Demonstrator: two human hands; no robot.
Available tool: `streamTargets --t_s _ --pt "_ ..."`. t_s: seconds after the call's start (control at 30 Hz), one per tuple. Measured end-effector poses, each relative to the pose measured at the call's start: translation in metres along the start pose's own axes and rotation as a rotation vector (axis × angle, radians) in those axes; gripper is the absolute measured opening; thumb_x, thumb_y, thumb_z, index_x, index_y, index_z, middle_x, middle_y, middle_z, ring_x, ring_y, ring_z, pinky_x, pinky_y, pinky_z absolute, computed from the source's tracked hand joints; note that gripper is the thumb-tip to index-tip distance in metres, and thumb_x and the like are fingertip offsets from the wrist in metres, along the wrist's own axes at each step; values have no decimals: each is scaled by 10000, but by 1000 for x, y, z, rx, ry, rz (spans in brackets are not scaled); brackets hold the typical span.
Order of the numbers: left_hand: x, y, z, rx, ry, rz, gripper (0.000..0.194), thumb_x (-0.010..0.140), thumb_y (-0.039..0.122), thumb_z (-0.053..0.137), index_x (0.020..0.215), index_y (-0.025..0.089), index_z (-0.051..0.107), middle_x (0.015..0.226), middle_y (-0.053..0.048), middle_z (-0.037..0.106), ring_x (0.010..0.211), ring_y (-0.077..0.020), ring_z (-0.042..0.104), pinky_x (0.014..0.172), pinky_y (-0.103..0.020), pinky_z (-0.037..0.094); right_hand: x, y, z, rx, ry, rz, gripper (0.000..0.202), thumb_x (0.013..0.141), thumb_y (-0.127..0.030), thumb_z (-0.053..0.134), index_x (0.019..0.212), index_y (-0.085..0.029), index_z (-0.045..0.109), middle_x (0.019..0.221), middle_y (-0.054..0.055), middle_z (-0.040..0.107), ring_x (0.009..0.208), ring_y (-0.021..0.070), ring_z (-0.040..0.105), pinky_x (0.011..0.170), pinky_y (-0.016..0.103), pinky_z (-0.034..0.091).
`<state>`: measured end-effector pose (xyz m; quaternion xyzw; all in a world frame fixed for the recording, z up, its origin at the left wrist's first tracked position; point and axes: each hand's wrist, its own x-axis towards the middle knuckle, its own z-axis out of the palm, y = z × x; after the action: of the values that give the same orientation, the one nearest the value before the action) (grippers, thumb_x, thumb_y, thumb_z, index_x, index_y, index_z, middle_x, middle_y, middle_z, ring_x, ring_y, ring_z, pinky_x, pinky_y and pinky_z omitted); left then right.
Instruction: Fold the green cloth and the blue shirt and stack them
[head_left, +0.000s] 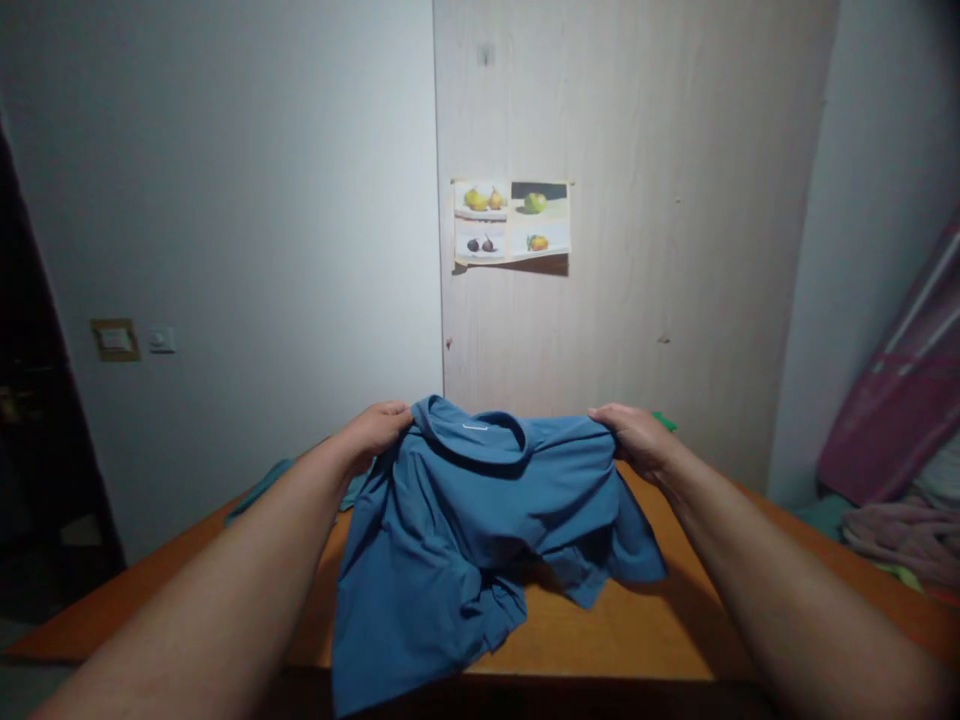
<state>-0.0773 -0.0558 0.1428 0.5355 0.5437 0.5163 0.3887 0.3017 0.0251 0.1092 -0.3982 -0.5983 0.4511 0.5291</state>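
My left hand (380, 430) pinches the blue shirt (495, 480) just beside its collar (480, 462), thumb and fingers pressed together on the cloth. My right hand (636, 432) pinches it farther out on the other side, well apart from the collar, with the cloth stretched between my two grips. The shirt hangs in loose folds above the orange table (607, 640); its left part drops lowest, across the near edge, and I can't tell how much of the rest touches the top. A small white mark (475, 428) shows inside the collar. Under my left forearm lies a teal cloth (259, 492), partly hidden, and a bit of something green (664, 422) peeks out behind my right hand. Ahead, a fruit poster (540, 222) is fixed to the pale panel (622, 120). To the right, a pink bundle (889, 420) leans near a heap of clothes (904, 535).
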Motion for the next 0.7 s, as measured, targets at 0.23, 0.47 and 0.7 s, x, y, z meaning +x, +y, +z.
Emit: streamTargets --t_s 0.23,0.47,0.7 --pt "-8 -44 11 70 -78 -155 461 570 587 838 719 198 641 660 -46 716 607 -232 667 547 -316 522 -5 52 -7 -99 -166 173 306 662 -379 762 782 -194 551 591 -74 480 462 72 377 434 206 257" --pt "-14 -66 -7 101 -85 -132 564 626 682 768 839 177 635 766 -27 679 689 -181 643 657 -294 505 -19 87 -22 -401 -413 146 386 558 -171 709 930 -183 608 732 -30 605 641 126 547 544 214 380" --pt "-23 -73 -17 303 -7 -46 511 603 610 793 841 186 637 737 10 620 668 -144 543 577 -226 363 -15 107 -18 -490 -219 77 176 629 -327 664 636 -192 551 576 -37 504 569 124 448 519 235 331"
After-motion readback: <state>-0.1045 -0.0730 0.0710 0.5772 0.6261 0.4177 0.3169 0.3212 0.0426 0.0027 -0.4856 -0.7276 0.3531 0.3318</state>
